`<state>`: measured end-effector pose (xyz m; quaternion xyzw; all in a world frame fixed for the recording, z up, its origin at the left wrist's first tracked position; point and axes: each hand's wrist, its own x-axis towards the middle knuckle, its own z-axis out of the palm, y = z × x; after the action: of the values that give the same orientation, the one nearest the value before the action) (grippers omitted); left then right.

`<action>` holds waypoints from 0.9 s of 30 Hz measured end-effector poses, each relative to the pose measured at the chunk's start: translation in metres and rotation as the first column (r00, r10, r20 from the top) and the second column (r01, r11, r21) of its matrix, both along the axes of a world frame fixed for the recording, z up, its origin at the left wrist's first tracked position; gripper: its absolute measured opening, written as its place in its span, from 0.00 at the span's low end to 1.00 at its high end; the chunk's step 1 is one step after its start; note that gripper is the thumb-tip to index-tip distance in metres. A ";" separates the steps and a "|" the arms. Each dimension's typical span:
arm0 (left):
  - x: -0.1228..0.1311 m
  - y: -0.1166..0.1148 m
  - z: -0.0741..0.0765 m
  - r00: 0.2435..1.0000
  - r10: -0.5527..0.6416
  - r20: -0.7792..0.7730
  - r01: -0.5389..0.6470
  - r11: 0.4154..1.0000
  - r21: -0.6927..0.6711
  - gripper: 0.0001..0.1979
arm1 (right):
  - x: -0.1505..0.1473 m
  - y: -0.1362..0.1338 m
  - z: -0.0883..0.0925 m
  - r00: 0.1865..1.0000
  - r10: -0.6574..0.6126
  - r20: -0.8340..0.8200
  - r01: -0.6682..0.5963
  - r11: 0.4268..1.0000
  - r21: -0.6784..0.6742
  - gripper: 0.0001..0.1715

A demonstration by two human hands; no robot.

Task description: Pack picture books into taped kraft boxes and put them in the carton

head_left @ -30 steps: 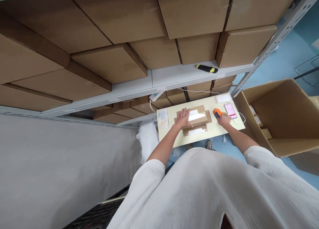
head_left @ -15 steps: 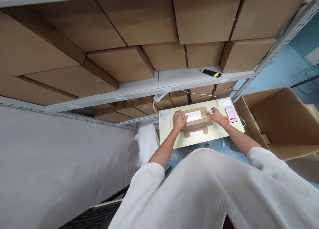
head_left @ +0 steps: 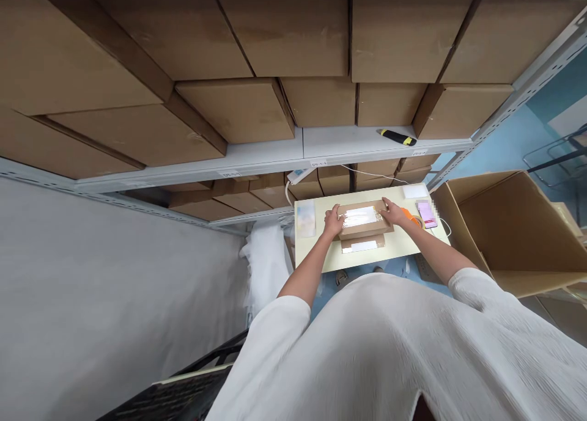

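A small brown cardboard box point(head_left: 367, 228) lies on a pale yellow table point(head_left: 334, 262), a white label point(head_left: 360, 215) under shiny clear tape on its top. My left hand point(head_left: 333, 221) grips the box's left end, thumb toward the label. At the opposite end my right hand point(head_left: 392, 213) is closed on the right edge, its fingers over the far corner. Just in front of the box is another brown cardboard piece point(head_left: 343, 245) with a white label. An orange tape dispenser point(head_left: 410, 215) sits beside my right wrist, partly hidden by it.
A phone point(head_left: 427, 214) with a pink screen and a white pad point(head_left: 414, 191) are at the table's right. Behind stands a shelf point(head_left: 339, 141) of cardboard boxes, a black-and-yellow utility knife point(head_left: 398, 137) on its ledge. A large open carton point(head_left: 523, 219) stands at right.
My right hand has come down from just beside the box onto its right end. My left hand has shifted to the left end. More of the orange dispenser shows.
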<state>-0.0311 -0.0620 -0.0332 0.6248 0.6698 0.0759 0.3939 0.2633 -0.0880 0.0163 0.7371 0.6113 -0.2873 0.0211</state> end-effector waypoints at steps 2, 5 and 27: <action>0.000 -0.001 0.004 0.998 0.036 0.053 -0.037 0.999 0.003 0.32 | 0.001 -0.002 0.004 1.000 -0.014 -0.026 0.014 1.000 0.004 0.40; 0.001 -0.002 0.015 0.987 0.090 0.133 -0.100 0.992 0.071 0.28 | -0.002 -0.003 0.014 0.996 -0.062 -0.060 0.066 0.996 0.057 0.37; -0.004 -0.049 -0.016 0.994 0.111 -0.007 -0.111 0.993 0.035 0.15 | -0.005 -0.054 -0.026 0.996 -0.031 -0.080 0.032 0.999 0.012 0.19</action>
<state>-0.0349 -0.1112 -0.0495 0.5936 0.7039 0.1064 0.3754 0.2584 -0.1416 -0.0100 0.7348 0.6017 -0.3128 -0.0125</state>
